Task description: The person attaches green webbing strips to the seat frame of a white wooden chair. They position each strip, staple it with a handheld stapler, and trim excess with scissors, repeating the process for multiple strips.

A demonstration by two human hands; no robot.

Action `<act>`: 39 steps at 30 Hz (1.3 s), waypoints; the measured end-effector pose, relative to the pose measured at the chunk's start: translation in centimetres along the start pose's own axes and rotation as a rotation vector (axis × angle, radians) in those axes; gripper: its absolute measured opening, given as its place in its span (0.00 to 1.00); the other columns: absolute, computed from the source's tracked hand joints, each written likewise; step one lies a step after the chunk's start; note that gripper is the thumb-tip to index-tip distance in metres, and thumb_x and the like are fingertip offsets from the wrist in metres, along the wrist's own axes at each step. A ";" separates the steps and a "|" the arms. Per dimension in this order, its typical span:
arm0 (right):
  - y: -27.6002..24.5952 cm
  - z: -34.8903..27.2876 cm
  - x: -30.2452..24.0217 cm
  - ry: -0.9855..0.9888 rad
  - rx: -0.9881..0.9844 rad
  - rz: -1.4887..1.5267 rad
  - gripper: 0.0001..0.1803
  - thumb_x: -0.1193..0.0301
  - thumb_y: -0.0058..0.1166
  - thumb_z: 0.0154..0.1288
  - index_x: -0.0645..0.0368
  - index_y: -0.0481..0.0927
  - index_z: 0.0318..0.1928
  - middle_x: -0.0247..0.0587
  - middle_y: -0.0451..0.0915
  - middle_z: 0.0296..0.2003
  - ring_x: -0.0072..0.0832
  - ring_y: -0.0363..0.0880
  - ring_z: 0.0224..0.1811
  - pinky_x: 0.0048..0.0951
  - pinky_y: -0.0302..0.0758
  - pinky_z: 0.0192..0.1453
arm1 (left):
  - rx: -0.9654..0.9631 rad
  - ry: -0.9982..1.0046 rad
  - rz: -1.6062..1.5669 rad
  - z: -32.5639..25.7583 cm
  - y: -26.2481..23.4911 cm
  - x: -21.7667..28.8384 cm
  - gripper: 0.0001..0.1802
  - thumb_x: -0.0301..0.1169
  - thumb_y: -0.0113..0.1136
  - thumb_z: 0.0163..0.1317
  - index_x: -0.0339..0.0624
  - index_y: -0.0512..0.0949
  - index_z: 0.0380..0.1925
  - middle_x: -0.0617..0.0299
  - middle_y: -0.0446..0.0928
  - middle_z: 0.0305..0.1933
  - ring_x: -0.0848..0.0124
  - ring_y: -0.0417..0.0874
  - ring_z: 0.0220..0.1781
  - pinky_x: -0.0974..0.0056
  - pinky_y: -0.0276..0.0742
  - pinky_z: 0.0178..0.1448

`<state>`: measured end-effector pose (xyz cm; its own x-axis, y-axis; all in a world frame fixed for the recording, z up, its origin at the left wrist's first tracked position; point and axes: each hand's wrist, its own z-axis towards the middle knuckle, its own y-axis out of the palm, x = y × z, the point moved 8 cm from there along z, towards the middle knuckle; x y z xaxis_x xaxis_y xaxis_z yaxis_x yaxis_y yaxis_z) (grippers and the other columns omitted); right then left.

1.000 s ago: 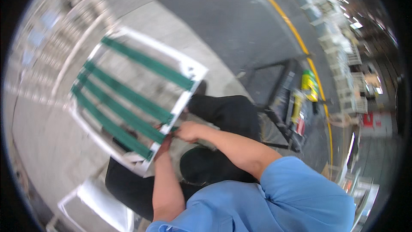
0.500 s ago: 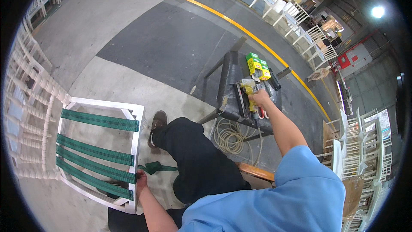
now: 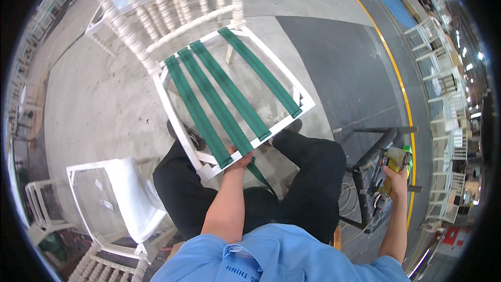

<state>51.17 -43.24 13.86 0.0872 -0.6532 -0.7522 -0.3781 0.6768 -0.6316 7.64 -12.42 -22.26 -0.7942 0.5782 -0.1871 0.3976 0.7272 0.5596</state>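
In front of me, a white wooden chair [image 3: 284, 124] with turned spindles has several green webbing straps [image 3: 232, 90] stretched across its open seat frame. My left hand [image 3: 242, 160] is closed at the front rail, gripping the end of one webbing strap. A loose green tail [image 3: 261, 177] of webbing hangs below that hand, between my knees. Out to the right, my right hand [image 3: 397, 181] is wrapped round the handle of a yellow staple gun [image 3: 397, 157]. The gun is at the black stool [image 3: 360, 185]; whether it still touches the stool I cannot tell.
A coiled air hose [image 3: 347, 198] lies under the stool. A green box [image 3: 409, 159] shows partly behind the gun. At the left stands another white chair frame [image 3: 78, 188] with a white cloth-like cover [image 3: 129, 198]. Rows of white chairs [image 3: 446, 141] line the right side.
My view has swung left, bringing the webbed chair to the middle. The right hand keeps hold of the staple gun, which looks turned more upright. My left hand stays at the front rail.
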 end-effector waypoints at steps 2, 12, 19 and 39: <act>4.3 -3.0 -5.5 0.012 -0.297 -0.013 0.19 0.69 0.72 0.65 0.54 0.78 0.52 0.28 0.78 0.33 0.22 0.76 0.24 0.31 0.74 0.25 | -0.117 -0.017 -0.047 -0.3 1.2 0.0 0.14 0.41 0.52 0.71 0.47 0.84 0.37 0.63 0.87 0.34 0.62 0.88 0.33 0.51 0.83 0.36; 33.2 -19.1 -15.3 -0.065 -1.049 -0.141 0.19 0.64 0.69 0.73 0.61 0.81 0.55 0.30 0.83 0.37 0.17 0.78 0.30 0.23 0.75 0.33 | -0.104 -0.039 -0.092 -2.8 2.4 -0.7 0.26 0.49 0.45 0.81 0.34 0.74 0.55 0.52 0.83 0.44 0.56 0.88 0.39 0.44 0.91 0.42; 37.1 -20.4 -15.2 -0.118 -1.044 -0.309 0.19 0.66 0.68 0.74 0.65 0.80 0.57 0.34 0.84 0.35 0.20 0.80 0.27 0.26 0.76 0.29 | -0.133 -0.020 -0.074 -0.9 2.1 -0.9 0.15 0.32 0.59 0.60 0.33 0.80 0.43 0.51 0.83 0.43 0.53 0.88 0.36 0.48 0.92 0.37; 37.9 -22.0 -14.8 -0.193 -1.033 -0.390 0.26 0.65 0.70 0.70 0.59 0.79 0.64 0.36 0.87 0.35 0.22 0.82 0.26 0.30 0.81 0.35 | -0.227 -0.021 -0.058 -1.3 2.3 -0.8 0.14 0.24 0.60 0.39 0.39 0.81 0.31 0.51 0.85 0.42 0.50 0.87 0.37 0.48 0.91 0.42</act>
<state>15.31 -15.41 5.21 0.4744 -0.6349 -0.6097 -0.8692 -0.2282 -0.4387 8.62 -11.74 -19.82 -0.8018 0.5473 -0.2400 0.2359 0.6588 0.7143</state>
